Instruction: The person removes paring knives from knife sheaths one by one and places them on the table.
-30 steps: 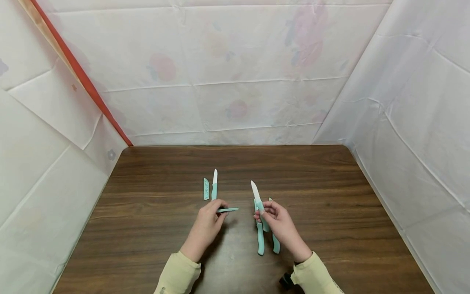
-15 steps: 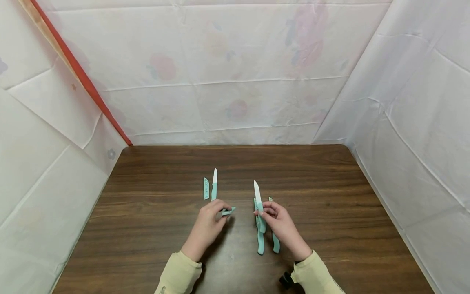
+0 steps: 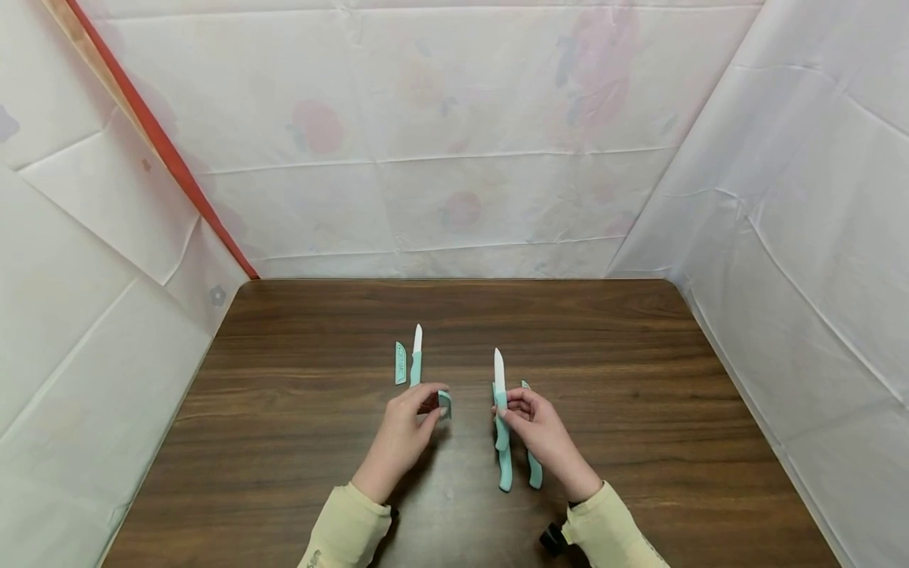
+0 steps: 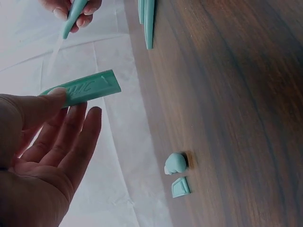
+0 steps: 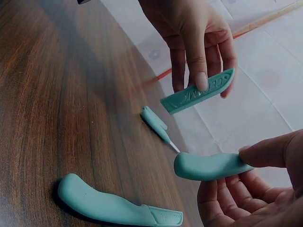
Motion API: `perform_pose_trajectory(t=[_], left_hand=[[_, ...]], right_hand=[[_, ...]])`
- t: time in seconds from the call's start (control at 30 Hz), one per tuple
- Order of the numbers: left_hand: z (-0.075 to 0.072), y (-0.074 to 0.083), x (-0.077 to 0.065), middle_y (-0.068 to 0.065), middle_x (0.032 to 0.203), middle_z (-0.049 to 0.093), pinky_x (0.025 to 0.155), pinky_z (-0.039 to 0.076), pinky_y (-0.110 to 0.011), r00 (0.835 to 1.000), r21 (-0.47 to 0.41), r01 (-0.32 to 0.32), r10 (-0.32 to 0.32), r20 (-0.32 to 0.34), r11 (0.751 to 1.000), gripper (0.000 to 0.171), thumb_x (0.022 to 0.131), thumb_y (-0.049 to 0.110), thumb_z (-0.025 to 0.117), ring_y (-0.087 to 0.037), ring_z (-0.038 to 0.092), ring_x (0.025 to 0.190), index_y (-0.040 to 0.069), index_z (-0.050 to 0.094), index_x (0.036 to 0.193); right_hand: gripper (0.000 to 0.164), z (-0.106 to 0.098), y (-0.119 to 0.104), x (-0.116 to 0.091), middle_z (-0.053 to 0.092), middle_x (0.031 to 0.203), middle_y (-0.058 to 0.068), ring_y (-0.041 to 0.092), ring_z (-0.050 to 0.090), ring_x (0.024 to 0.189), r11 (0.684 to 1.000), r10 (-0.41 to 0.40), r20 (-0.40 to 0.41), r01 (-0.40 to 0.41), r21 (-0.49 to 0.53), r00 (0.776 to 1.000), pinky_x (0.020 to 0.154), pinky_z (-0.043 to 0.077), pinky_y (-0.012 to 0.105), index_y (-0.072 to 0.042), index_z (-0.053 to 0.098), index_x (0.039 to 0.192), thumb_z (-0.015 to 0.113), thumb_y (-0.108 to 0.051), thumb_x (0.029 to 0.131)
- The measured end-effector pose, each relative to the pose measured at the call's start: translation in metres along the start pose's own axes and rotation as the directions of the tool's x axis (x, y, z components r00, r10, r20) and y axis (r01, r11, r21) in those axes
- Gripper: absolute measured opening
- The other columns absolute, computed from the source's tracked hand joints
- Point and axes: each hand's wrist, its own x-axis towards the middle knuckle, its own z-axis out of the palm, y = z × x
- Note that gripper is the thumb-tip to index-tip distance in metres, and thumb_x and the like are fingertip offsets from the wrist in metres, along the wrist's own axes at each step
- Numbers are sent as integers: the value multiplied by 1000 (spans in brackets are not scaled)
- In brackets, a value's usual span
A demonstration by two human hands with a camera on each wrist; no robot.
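Observation:
My left hand (image 3: pixel 401 430) pinches a mint-green knife sheath (image 4: pixel 92 88) between thumb and fingers; raised lettering shows on its side. My right hand (image 3: pixel 547 434) holds a paring knife (image 5: pixel 208 165) by its mint handle, white blade bare and pointing away from me in the head view. Sheath and knife are apart, both held above the table. Beyond my left hand lies another bare white-bladed knife (image 3: pixel 417 359), its handle end hidden by the fingers. A loose sheath (image 3: pixel 401 363) lies just left of it. Under and beside my right hand lie two sheathed knives (image 5: pixel 109 203), partly covered.
The brown wood-grain table (image 3: pixel 284 442) is bounded at the back and sides by white sheets (image 3: pixel 454 158) with faint prints. A small black object (image 3: pixel 552 539) shows next to the right sleeve.
In my left fingers the sheath has turned from lying sideways, tip to the right, to standing on end. The knife in my right hand has swung from a leftward tilt to nearly straight ahead.

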Motion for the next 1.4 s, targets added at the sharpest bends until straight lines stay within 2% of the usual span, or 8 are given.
perform_pose_trajectory(t=[0.17, 0.4, 0.57, 0.67, 0.83, 0.93, 1.2, 1.4], left_hand=[[0, 1, -1, 0, 94, 65, 69, 55, -24, 999, -46, 53, -53, -2, 998, 35, 82, -6, 72, -12, 64, 83, 4, 63, 115], [-2, 2, -1, 0, 94, 65, 68, 55, -25, 995, -83, 96, -98, -21, 992, 38, 82, -4, 72, -11, 64, 82, 7, 62, 117], [-3, -1, -1, -1, 94, 65, 68, 56, -25, 991, -106, 114, -120, -55, 988, 37, 82, -4, 72, -13, 64, 82, 5, 63, 117], [-4, -2, 0, -2, 91, 65, 67, 56, -25, 985, -136, 145, -156, -72, 980, 35, 82, -3, 72, -14, 64, 80, 2, 64, 116], [-6, -5, 3, -4, 90, 67, 64, 56, -25, 968, -212, 226, -244, -63, 951, 33, 83, -2, 72, -16, 66, 78, 1, 65, 115], [-8, -7, 5, -7, 90, 68, 62, 57, -29, 953, -258, 272, -296, -60, 927, 30, 83, -2, 72, -18, 66, 76, 0, 66, 112], [-9, -13, 12, -10, 88, 68, 62, 57, -40, 914, -293, 376, -405, -41, 879, 25, 82, 0, 74, -20, 67, 71, 0, 68, 106], [-8, -18, 19, -10, 89, 69, 62, 58, -37, 887, -302, 430, -460, -32, 851, 20, 82, 3, 74, -20, 68, 73, 0, 71, 101]], right_hand=[[22, 1, -1, 0, 63, 102, 23, 23, 63, 89, 1000, -2, -2, 2, -19, 1000, 78, 52, 31, 9, 56, 111, 60, -1, 92], [21, 2, -1, 6, 62, 93, 13, 19, 60, 79, 997, 61, 1, -61, -37, 998, 78, 52, 46, 10, 57, 110, 61, 0, 91], [22, 4, -2, 8, 62, 94, 11, 16, 59, 77, 997, 55, 5, -55, -51, 998, 74, 53, 44, 7, 58, 111, 62, -3, 92], [25, 5, -1, 8, 62, 97, 11, 16, 59, 78, 997, 46, 19, -45, -56, 999, 72, 54, 43, 6, 57, 113, 62, -8, 93], [30, 8, -1, 11, 60, 102, 14, 17, 60, 81, 997, 55, 38, -53, -53, 998, 72, 55, 43, 5, 55, 118, 61, -12, 94], [31, 9, -2, 13, 60, 103, 14, 17, 60, 82, 997, 68, 32, -67, -46, 997, 73, 55, 42, 5, 55, 119, 62, -12, 94], [31, 13, -3, 19, 59, 102, 13, 17, 59, 75, 995, 90, 58, -87, -49, 994, 73, 54, 47, 5, 55, 120, 61, -10, 93], [30, 13, -3, 27, 59, 102, 13, 17, 59, 76, 994, 91, 91, -85, -64, 992, 76, 53, 49, 3, 56, 119, 61, -12, 93]])
